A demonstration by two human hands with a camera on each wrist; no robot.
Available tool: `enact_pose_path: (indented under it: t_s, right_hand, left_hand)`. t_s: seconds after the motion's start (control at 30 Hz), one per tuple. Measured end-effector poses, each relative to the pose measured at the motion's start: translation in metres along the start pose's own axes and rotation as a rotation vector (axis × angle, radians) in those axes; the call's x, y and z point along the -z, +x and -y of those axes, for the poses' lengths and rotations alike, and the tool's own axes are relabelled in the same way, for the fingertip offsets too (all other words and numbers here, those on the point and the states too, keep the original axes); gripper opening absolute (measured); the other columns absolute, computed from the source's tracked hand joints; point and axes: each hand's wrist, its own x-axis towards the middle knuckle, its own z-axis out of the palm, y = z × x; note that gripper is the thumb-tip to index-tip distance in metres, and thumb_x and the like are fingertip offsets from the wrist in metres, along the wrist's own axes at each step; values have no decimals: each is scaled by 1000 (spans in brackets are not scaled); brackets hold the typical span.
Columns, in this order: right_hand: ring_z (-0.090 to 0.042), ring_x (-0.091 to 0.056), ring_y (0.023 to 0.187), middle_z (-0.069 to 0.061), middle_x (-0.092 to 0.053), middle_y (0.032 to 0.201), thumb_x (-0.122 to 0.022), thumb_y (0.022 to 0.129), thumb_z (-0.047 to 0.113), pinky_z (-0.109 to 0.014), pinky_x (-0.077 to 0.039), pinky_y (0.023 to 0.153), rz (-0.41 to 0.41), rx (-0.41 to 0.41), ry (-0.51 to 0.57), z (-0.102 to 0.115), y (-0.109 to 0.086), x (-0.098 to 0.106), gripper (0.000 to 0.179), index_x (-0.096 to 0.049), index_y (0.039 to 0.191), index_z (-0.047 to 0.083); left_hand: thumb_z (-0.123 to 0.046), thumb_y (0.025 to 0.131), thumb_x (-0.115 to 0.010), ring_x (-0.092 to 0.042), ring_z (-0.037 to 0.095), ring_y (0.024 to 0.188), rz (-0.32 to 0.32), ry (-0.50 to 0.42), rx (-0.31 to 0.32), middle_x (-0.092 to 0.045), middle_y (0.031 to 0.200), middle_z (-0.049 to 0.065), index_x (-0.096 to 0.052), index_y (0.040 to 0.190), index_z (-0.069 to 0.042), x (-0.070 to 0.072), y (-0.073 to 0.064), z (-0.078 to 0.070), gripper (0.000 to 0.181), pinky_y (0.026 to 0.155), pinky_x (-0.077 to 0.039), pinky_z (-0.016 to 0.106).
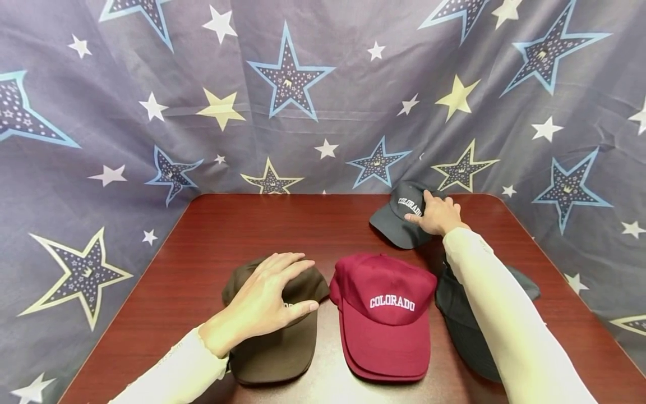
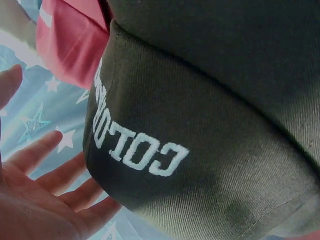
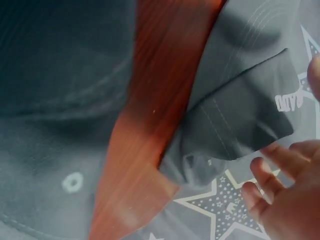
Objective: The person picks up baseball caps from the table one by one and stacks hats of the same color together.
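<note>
A brown baseball cap [image 1: 277,356] lies brim-forward on the table, its white lettering [image 2: 145,157] showing in the left wrist view. My left hand [image 1: 264,294] is spread over its crown, thumb apart and fingers straight. At the back right sits a dark grey cap [image 1: 396,227] marked COLORADO, its brim towards the front left. My right hand [image 1: 438,214] is at the right side of that crown, thumb near the lettering. In the right wrist view its fingers [image 3: 285,162] are loosely bent at the cap's edge, not closed round it.
Red COLORADO caps [image 1: 386,348], two brims layered, lie front centre. Beside them a black cap [image 1: 459,320] is partly hidden under my right forearm. The reddish wooden table [image 1: 282,224] ends at a star-patterned cloth [image 1: 333,56] behind.
</note>
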Motion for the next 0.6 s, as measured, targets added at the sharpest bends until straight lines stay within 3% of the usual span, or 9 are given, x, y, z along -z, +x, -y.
enact_pose_path:
  t_s: [0.13, 0.27, 0.6]
  right_hand:
    - [-59, -48, 123, -35, -53, 140, -67, 97, 43, -68, -39, 100, -65, -4, -39, 5, -1, 1, 71, -49, 146, -5]
    - [-53, -59, 117, -34, -61, 130, -74, 94, 31, -64, -49, 95, -120, -57, 26, 7, -3, 1, 47, -67, 130, 1]
    - [-49, -66, 107, -26, -71, 117, -79, 88, 19, -62, -53, 89, -267, -93, 105, 7, -2, -3, 29, -78, 114, 5]
  left_hand:
    - [-48, 81, -85, -52, 29, 135, 1, 2, 2, -58, 142, 8, -63, 139, -15, 1, 0, 0, 69, 122, -30, 49]
    - [-48, 81, -85, -52, 30, 135, -3, 3, -1, -58, 142, 9, -64, 138, -15, 1, 0, 0, 69, 122, -30, 49]
    - [-47, 81, -85, -53, 31, 134, -6, 0, -3, -59, 142, 10, -64, 138, -14, 1, -1, 2, 69, 121, -30, 50]
